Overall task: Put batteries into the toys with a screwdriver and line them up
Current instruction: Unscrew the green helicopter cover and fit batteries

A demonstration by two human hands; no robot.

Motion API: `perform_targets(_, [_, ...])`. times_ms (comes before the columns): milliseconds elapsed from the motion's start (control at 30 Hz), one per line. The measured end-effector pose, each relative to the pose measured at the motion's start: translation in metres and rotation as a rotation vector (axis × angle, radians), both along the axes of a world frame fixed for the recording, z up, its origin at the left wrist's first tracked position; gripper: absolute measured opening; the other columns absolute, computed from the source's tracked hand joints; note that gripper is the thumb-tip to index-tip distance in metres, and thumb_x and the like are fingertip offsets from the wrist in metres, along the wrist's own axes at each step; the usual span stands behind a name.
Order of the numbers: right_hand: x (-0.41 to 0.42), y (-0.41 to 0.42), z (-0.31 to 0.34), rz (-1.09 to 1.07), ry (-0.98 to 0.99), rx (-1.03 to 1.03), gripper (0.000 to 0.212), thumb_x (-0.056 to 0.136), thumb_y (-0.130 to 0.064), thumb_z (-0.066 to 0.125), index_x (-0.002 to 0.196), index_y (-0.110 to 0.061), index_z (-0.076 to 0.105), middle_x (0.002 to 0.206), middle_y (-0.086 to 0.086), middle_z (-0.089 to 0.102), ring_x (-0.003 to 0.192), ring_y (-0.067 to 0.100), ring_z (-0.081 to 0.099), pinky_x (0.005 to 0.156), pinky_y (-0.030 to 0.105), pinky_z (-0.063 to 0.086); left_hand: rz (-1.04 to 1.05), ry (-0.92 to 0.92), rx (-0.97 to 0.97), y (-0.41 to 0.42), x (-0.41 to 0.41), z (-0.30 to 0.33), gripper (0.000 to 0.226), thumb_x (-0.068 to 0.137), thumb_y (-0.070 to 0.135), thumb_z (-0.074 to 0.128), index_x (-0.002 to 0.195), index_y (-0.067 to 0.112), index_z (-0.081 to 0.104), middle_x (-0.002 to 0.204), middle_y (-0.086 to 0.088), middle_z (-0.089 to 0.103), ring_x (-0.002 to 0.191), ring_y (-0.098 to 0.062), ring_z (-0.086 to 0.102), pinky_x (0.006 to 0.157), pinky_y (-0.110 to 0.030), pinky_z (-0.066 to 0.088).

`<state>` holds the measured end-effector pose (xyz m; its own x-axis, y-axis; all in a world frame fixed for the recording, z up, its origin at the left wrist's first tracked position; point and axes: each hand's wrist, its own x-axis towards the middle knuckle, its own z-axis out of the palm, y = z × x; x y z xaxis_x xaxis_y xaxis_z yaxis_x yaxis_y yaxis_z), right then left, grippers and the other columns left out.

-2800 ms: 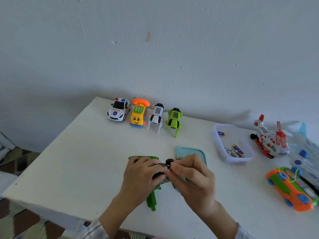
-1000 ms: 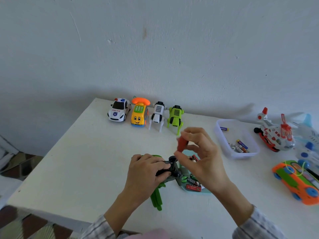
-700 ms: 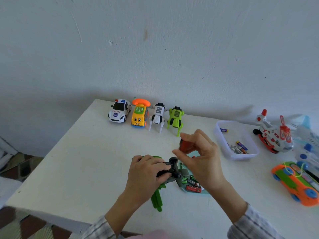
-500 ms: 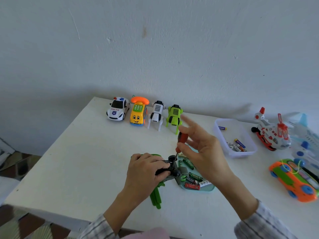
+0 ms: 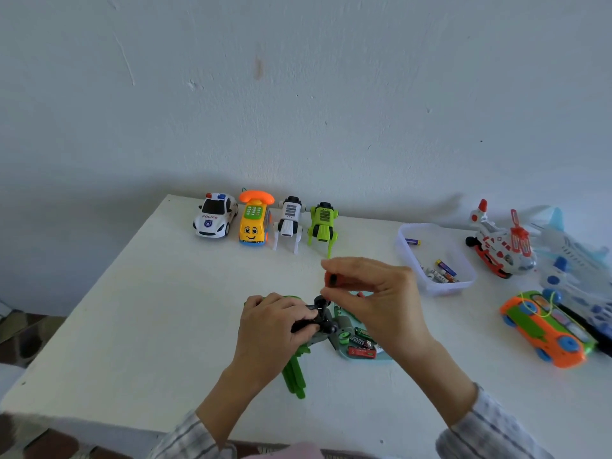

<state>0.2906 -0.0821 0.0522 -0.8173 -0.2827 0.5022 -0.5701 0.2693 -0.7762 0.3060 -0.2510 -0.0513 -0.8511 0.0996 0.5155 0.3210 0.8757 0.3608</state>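
Observation:
My left hand (image 5: 270, 323) grips a green and black toy (image 5: 294, 372) lying on the white table (image 5: 139, 313). My right hand (image 5: 374, 299) pinches the red handle of a small screwdriver (image 5: 330, 280), which stands upright with its tip down on the toy. A teal tray (image 5: 362, 354) with batteries and small parts lies just right of the toy, partly under my right hand. At the back stand a police car (image 5: 215, 215), a yellow phone toy (image 5: 254, 220), a white robot dog (image 5: 288, 221) and a green robot dog (image 5: 323, 223) in a row.
A clear tub (image 5: 430, 289) holding several batteries sits at the right. Beyond it lie a white and red helicopter (image 5: 500, 241), a pale blue plane (image 5: 569, 260) and an orange and green car (image 5: 543, 329). The table's left and near edges drop off to the floor.
My right hand took up the red screwdriver, lifted it, then brought it down upright onto the toy. My left hand kept its hold on the toy.

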Motion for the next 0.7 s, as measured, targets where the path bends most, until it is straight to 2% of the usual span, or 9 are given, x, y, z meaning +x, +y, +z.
perform_targets(133, [-0.005,-0.003,-0.001,-0.172,0.123,0.016,0.028,0.066,-0.005,0.084,0.090,-0.012,0.072,0.075,0.000,0.066,0.064,0.011,0.067,0.061,0.021,0.055,0.012,-0.077,-0.001,-0.001,-0.003,0.006,0.028,0.075,0.055,0.052,0.080,0.038,0.072,0.080,0.022,0.070,0.070,-0.004,0.062,0.068,-0.027,0.037])
perform_targets(233, [-0.010,0.018,0.004,-0.286,-0.128,-0.078,0.027,0.067,-0.010,0.085,0.081,-0.014,0.062,0.067,0.001,0.069,0.062,0.012,0.066,0.056,0.019,0.050,0.004,-0.114,0.026,-0.004,-0.004,0.009,0.011,0.077,0.048,0.067,0.083,0.038,0.064,0.071,0.025,0.062,0.069,-0.004,0.058,0.070,-0.028,0.034])
perform_targets(333, [-0.016,0.055,-0.002,-0.403,-0.302,-0.318,0.030,0.066,-0.009,0.085,0.080,-0.009,0.058,0.069,0.006,0.070,0.061,0.021,0.064,0.050,0.023,0.046,0.015,-0.122,0.022,-0.007,-0.002,0.006,0.026,0.078,0.041,0.075,0.082,0.037,0.050,0.065,0.022,0.054,0.063,-0.004,0.051,0.068,-0.027,0.034])
perform_targets(433, [-0.026,0.096,-0.015,-0.458,-0.415,-0.488,0.029,0.068,0.008,0.078,0.073,-0.003,0.051,0.063,0.010,0.066,0.057,0.025,0.058,0.052,0.030,0.048,0.020,-0.101,0.049,-0.010,0.000,0.006,0.037,0.076,0.036,0.077,0.079,0.038,0.039,0.062,0.020,0.053,0.057,0.000,0.048,0.062,-0.023,0.033])
perform_targets(567, [-0.038,0.153,-0.047,-0.514,-0.644,-0.322,0.026,0.067,0.018,0.072,0.065,0.000,0.052,0.066,0.024,0.064,0.060,0.029,0.059,0.055,0.034,0.050,0.066,-0.052,0.224,-0.017,-0.009,0.009,0.035,0.081,0.034,0.071,0.078,0.038,0.036,0.067,0.015,0.061,0.053,-0.006,0.055,0.052,-0.031,0.045])
perform_targets(633, [-0.041,0.179,-0.068,-0.587,-0.696,-0.209,0.024,0.063,0.017,0.073,0.063,0.003,0.054,0.063,0.022,0.062,0.058,0.027,0.057,0.056,0.035,0.047,0.116,-0.031,0.336,-0.012,-0.016,0.018,0.033,0.081,0.032,0.070,0.079,0.036,0.037,0.072,0.014,0.065,0.050,-0.011,0.056,0.047,-0.032,0.046])
perform_targets(700, [-0.044,0.198,-0.087,-0.679,-0.721,-0.082,0.024,0.059,0.014,0.075,0.059,0.000,0.056,0.059,0.017,0.060,0.057,0.025,0.053,0.058,0.033,0.041,0.143,-0.036,0.470,0.000,-0.025,0.031,0.033,0.081,0.029,0.071,0.076,0.034,0.038,0.076,0.011,0.069,0.052,-0.009,0.058,0.050,-0.036,0.048])
